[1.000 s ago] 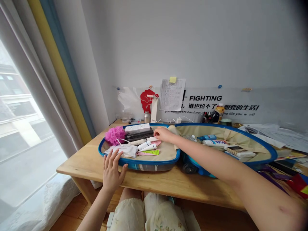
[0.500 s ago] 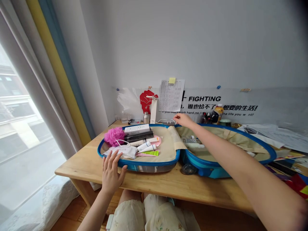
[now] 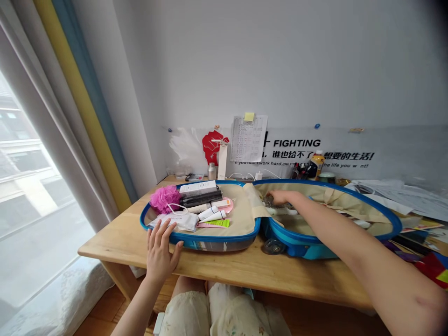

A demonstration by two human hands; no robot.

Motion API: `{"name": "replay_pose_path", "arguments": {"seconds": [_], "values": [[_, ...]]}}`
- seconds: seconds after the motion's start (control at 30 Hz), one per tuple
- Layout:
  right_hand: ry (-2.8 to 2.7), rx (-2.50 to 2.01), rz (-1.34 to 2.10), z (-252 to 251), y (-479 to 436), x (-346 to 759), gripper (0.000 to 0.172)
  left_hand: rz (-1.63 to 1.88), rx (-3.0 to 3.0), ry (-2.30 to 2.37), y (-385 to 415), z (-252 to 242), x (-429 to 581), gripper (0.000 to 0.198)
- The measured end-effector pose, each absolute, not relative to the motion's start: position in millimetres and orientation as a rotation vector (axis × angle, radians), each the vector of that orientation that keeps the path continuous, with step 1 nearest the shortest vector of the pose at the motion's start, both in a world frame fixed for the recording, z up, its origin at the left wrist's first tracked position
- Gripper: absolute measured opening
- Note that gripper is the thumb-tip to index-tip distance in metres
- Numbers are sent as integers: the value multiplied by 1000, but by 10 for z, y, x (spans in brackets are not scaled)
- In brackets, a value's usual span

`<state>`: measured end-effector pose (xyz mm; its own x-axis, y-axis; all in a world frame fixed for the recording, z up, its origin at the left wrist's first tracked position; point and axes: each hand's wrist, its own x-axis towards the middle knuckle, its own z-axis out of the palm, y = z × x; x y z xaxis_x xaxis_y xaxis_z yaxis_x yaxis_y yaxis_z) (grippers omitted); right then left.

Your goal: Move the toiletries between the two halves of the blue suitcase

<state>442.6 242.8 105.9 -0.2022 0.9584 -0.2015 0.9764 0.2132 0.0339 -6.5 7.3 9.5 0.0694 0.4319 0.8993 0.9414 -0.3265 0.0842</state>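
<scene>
An open blue suitcase (image 3: 224,242) lies across the desk, both halves lined in beige. My left hand (image 3: 163,249) rests on the front rim of its left half, fingers spread, holding nothing. Near those fingertips lies a white packet (image 3: 184,221). Also in this half are a pink bath puff (image 3: 164,199), a white box (image 3: 198,187), a black cylinder (image 3: 202,198), white tubes (image 3: 214,216) and a green-and-pink tube (image 3: 220,224). My right hand (image 3: 279,198) reaches down into the right half, fingers bent around a clear plastic bottle (image 3: 269,199), partly hidden by the hand.
Behind the suitcase stand a white lamp (image 3: 222,161), a silver bottle (image 3: 212,171), a white charger (image 3: 258,175) and an orange-labelled bottle (image 3: 317,163). Papers (image 3: 395,196) cover the desk's right side. A curtain (image 3: 70,93) hangs left of the desk (image 3: 108,238).
My right hand has moved down from above the suitcase's back edge to the clear items in the right half. The white charger now shows behind. My left hand stays on the rim.
</scene>
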Motion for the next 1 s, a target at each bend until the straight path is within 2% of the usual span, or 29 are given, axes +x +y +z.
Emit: {"name": "replay_pose_path", "arguments": {"seconds": [0.47, 0.77, 0.9, 1.0], "values": [[2278, 1976, -144, 1110, 2395, 4461, 38, -1228, -1818, -1386, 81, 76, -77, 51], [2569, 2107, -72, 1693, 2046, 4241, 40, -1242, -1816, -1419, 78, 86, -55, 50], [2890, 1900, -105, 1927, 1728, 3701, 49, -1245, -1819, -1421, 82, 74, -62, 50], [3057, 1550, -203, 1895, 1411, 3179, 43, -1242, -1823, -1418, 82, 71, -66, 50]]}}
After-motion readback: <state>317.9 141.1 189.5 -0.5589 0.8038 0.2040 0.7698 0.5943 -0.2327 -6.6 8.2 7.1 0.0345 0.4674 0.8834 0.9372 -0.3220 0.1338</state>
